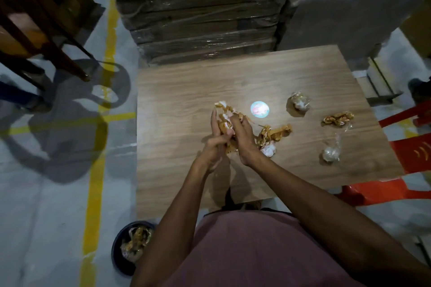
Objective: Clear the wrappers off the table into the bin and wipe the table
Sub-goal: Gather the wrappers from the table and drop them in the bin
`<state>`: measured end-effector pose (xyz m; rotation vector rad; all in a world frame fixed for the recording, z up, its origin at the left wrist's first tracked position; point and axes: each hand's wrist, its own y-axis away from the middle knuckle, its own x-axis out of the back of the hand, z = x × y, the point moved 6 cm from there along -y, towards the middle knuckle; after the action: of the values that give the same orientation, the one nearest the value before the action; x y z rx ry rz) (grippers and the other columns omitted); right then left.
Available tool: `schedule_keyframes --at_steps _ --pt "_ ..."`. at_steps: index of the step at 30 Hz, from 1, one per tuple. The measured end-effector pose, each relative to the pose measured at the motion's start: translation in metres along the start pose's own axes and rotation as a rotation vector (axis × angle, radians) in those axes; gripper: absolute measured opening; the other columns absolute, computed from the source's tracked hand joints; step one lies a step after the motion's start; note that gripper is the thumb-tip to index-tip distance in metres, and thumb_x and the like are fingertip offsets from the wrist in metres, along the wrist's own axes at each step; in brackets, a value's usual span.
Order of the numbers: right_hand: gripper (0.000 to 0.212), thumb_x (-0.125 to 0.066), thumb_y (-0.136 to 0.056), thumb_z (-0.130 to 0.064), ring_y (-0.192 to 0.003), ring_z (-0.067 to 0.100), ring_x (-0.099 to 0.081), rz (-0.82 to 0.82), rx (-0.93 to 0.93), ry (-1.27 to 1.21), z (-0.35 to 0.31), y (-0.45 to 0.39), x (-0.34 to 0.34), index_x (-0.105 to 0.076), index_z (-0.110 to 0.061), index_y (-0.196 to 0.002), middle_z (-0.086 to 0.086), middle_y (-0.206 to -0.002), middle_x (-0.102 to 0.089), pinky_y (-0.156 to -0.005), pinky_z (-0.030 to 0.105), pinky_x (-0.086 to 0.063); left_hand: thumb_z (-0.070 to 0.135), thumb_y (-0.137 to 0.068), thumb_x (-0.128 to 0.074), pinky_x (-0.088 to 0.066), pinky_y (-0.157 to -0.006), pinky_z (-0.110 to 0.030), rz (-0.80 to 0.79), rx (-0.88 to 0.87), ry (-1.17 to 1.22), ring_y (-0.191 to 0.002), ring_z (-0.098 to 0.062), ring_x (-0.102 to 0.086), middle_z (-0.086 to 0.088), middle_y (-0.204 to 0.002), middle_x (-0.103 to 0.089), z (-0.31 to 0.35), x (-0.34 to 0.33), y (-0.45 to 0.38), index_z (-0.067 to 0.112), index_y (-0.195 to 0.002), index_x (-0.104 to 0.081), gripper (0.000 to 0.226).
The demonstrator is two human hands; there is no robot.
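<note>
Over the middle of the wooden table (177,91), my left hand (215,144) and my right hand (242,140) press a bunch of brown and white wrappers (225,115) between them. The left fingers are mostly straight against it; the right fingers curl over it. More wrappers lie on the table: a brown one (275,134) with a white crumple just right of my right hand, a clear crumpled one (298,102), a brown twisted one (338,119) and a clear ball (331,152). A dark round bin (116,247) on the floor at the lower left holds wrappers.
A small round blue and pink sticker or lid (259,109) lies mid-table. Plastic-wrapped cardboard stacks (198,18) stand behind the table. A red plastic chair (410,154) is at the right edge. Wooden furniture legs (46,37) stand at the upper left, beside yellow floor lines (95,170).
</note>
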<state>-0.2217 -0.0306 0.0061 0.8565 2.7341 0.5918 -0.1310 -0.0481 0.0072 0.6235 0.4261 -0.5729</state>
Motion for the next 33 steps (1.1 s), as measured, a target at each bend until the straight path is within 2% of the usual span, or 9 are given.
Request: schedule_keyframes --at_steps 3,5,8,10,13,18,23,28,33 --pt "0.039 -0.063 -0.087 -0.044 -0.108 0.028 -0.071 0.009 0.034 -0.028 -0.01 0.017 -0.019 -0.066 -0.014 -0.111 0.01 -0.109 -0.075 -0.098 0.059 -0.056 0.062 -0.076 -0.075 -0.053 -0.099 -0.036 0.114 -0.105 -0.018 -0.135 -0.022 -0.053 0.004 -0.145 -0.056 0.017 0.002 0.007 0.041 -0.156 -0.025 0.097" --pt "0.04 -0.062 -0.094 -0.044 -0.107 0.022 -0.069 0.0 0.036 -0.024 -0.013 0.031 -0.034 -0.061 -0.013 -0.119 0.004 -0.112 -0.072 -0.101 0.055 -0.054 0.085 -0.069 -0.065 -0.051 -0.104 -0.042 0.222 -0.199 -0.052 -0.133 -0.022 -0.056 -0.002 -0.148 -0.055 0.029 0.002 0.015 0.036 -0.15 -0.041 0.097" --pt "0.05 -0.062 -0.084 -0.049 -0.094 0.016 -0.068 0.031 0.115 -0.076 -0.02 0.056 -0.05 -0.058 -0.008 -0.112 0.002 -0.098 -0.072 -0.086 0.042 -0.052 0.058 -0.085 -0.062 -0.053 -0.098 -0.036 0.366 -0.367 -0.059 -0.117 -0.018 -0.065 -0.004 -0.133 -0.065 0.044 0.003 0.036 0.02 -0.137 -0.056 0.064" --pt "0.042 -0.059 -0.087 -0.035 -0.087 0.015 -0.068 0.029 0.193 -0.04 -0.026 0.072 -0.056 -0.058 -0.002 -0.112 0.001 -0.091 -0.073 -0.079 0.04 -0.052 0.039 -0.087 -0.063 -0.053 -0.095 -0.041 0.422 -0.442 -0.034 -0.111 -0.023 -0.067 -0.008 -0.125 -0.068 0.05 0.005 0.051 0.017 -0.126 -0.062 0.045" --pt "0.027 -0.053 -0.096 -0.014 -0.087 0.01 -0.069 -0.041 0.283 -0.036 -0.042 0.095 -0.064 -0.058 0.001 -0.118 -0.002 -0.093 -0.073 -0.076 0.029 -0.053 0.039 -0.082 -0.064 -0.053 -0.094 -0.047 0.481 -0.565 -0.012 -0.108 -0.033 -0.066 -0.02 -0.123 -0.066 0.064 0.006 0.077 0.023 -0.112 -0.066 0.034" --pt "0.027 -0.051 -0.097 -0.013 -0.091 0.013 -0.069 -0.283 0.301 0.038 -0.04 0.138 -0.097 -0.057 0.005 -0.117 0.009 -0.099 -0.071 -0.078 0.029 -0.053 0.03 -0.089 -0.058 -0.055 -0.085 -0.036 0.687 -0.698 0.067 -0.1 -0.022 -0.065 -0.004 -0.107 -0.066 0.07 0.025 0.139 0.02 -0.106 -0.064 0.021" --pt "0.031 -0.055 -0.096 -0.022 -0.099 0.029 -0.069 -0.509 0.197 0.141 -0.002 0.184 -0.146 -0.055 0.002 -0.114 0.019 -0.105 -0.069 -0.085 0.045 -0.055 0.017 -0.099 -0.053 -0.054 -0.077 -0.026 0.914 -0.752 0.13 -0.091 -0.012 -0.067 -0.006 -0.101 -0.065 0.056 0.066 0.211 0.011 -0.106 -0.06 0.012" --pt "0.03 -0.056 -0.099 -0.038 -0.114 0.033 -0.066 -0.782 0.046 0.32 0.055 0.257 -0.201 -0.049 -0.019 -0.122 0.012 -0.121 -0.066 -0.103 0.056 -0.051 0.031 -0.091 -0.056 -0.053 -0.081 -0.035 1.126 -0.819 0.225 -0.1 -0.026 -0.064 -0.016 -0.11 -0.062 0.03 0.126 0.298 0.009 -0.11 -0.06 0.029" --pt "0.03 -0.056 -0.097 -0.029 -0.091 0.024 -0.068 -0.914 0.062 0.392 0.118 0.317 -0.265 -0.054 0.0 -0.108 0.013 -0.098 -0.066 -0.077 0.041 -0.053 0.029 -0.093 -0.055 -0.052 -0.075 -0.026 1.343 -0.836 0.302 -0.089 -0.016 -0.066 -0.01 -0.104 -0.063 0.004 0.193 0.375 0.006 -0.113 -0.059 0.031"
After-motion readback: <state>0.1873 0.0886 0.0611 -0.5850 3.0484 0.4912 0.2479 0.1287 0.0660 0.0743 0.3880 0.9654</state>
